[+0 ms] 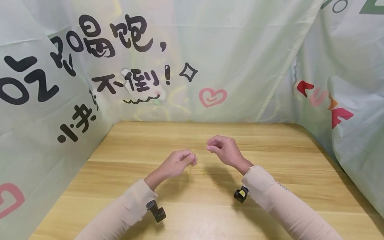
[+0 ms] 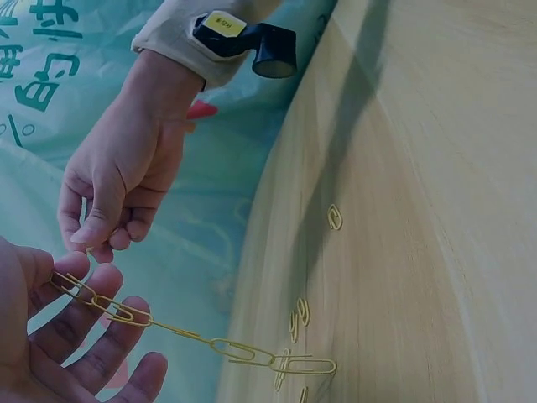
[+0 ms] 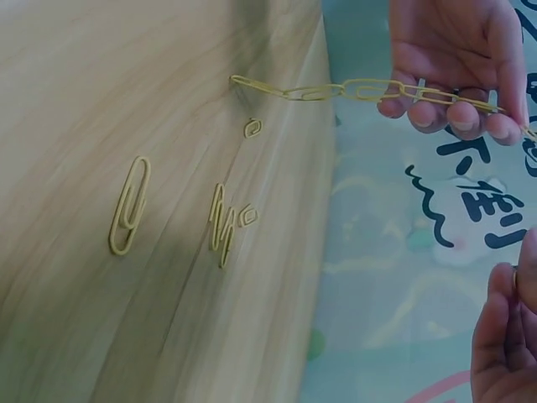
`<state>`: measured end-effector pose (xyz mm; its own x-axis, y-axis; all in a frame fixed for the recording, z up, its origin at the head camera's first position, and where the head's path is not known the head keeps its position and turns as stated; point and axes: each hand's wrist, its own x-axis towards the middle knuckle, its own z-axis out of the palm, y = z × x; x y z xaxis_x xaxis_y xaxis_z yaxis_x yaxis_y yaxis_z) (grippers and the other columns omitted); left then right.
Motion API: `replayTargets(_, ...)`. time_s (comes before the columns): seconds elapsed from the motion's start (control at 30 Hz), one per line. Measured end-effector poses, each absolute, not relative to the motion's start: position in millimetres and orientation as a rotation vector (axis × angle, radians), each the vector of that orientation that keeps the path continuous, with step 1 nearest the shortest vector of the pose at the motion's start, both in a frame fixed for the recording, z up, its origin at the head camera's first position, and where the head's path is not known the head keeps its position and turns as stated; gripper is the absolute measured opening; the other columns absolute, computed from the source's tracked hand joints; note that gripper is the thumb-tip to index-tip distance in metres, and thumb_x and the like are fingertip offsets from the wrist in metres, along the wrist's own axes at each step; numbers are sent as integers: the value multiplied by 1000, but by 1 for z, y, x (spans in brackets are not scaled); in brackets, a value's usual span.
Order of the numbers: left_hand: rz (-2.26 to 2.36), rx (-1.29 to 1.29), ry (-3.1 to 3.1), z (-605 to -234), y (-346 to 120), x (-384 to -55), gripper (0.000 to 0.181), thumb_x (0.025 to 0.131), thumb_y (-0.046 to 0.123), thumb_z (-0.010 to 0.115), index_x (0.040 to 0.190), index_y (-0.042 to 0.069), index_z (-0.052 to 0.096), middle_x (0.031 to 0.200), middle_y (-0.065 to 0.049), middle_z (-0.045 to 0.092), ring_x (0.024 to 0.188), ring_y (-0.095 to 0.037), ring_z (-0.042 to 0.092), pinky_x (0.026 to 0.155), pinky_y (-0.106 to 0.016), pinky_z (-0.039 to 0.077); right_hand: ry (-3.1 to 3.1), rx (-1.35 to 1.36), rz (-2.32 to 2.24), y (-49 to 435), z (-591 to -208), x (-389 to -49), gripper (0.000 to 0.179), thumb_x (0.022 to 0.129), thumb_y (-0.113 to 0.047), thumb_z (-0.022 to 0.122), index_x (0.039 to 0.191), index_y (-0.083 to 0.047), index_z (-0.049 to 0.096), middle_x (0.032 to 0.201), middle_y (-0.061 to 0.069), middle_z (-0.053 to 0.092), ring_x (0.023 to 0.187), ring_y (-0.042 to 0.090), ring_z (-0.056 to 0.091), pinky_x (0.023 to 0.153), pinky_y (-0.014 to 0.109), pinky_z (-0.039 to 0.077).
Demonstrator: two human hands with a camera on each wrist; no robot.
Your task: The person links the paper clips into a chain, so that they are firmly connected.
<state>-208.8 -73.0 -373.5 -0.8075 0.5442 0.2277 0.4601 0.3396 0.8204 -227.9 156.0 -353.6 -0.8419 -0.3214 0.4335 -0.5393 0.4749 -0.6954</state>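
Note:
My left hand (image 1: 177, 162) pinches the top end of a chain of linked yellow paper clips (image 2: 189, 333) between thumb and index finger. From there the chain hangs toward the tabletop, several clips long, past the other fingers, which are spread in the left wrist view. Slightly farther back and to the right, my right hand (image 1: 228, 151) is raised, its thumb against its curled index finger. A sliver of a yellow paper clip (image 2: 90, 250) shows at those fingertips; the fingers hide most of it.
Loose yellow paper clips lie on the wooden table (image 1: 144, 136): one apart (image 3: 130, 206) from the others, several in a small cluster (image 3: 221, 225) under the chain. A printed cloth (image 1: 246, 66) hangs along the back and both sides. Each sleeve carries a black wrist camera (image 1: 241, 194).

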Motion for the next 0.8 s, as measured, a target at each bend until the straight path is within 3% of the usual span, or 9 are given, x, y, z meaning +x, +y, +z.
replayTargets(0.3, 1465, 918, 2505, -371, -74, -208, 28, 105, 23, 44, 96, 7, 66, 94, -11, 68, 89, -21, 63, 80, -36, 51, -2549, 685, 1448, 153, -349, -221, 31, 82, -1, 75, 112, 4, 67, 98, 14, 69, 85, 21, 68, 73, 28, 56)
replayTargets(0.43, 1447, 925, 2523, -371, -75, -206, 28, 105, 23, 43, 95, 7, 65, 90, -6, 68, 87, -19, 62, 77, -36, 51, -2569, 726, 1520, 150, -348, -218, 37, 82, 3, 74, 117, 7, 63, 101, 19, 68, 86, 22, 67, 74, 26, 56)
replayTargets(0.67, 1414, 977, 2578, -368, -73, -209, 27, 105, 22, 42, 95, 9, 64, 78, 1, 61, 73, -28, 59, 63, -31, 48, -2548, 796, 1495, 148, -344, -217, 37, 82, 3, 74, 117, 6, 63, 95, 13, 67, 84, 20, 66, 74, 26, 55)
replayTargets(0.8, 1380, 981, 2597, -367, -72, -211, 27, 105, 23, 42, 94, 9, 63, 73, 3, 58, 61, -18, 51, 57, -29, 45, -2536, 839, 1458, 147, -342, -217, 36, 81, 2, 76, 115, 4, 64, 89, 7, 65, 80, 18, 64, 73, 29, 55)
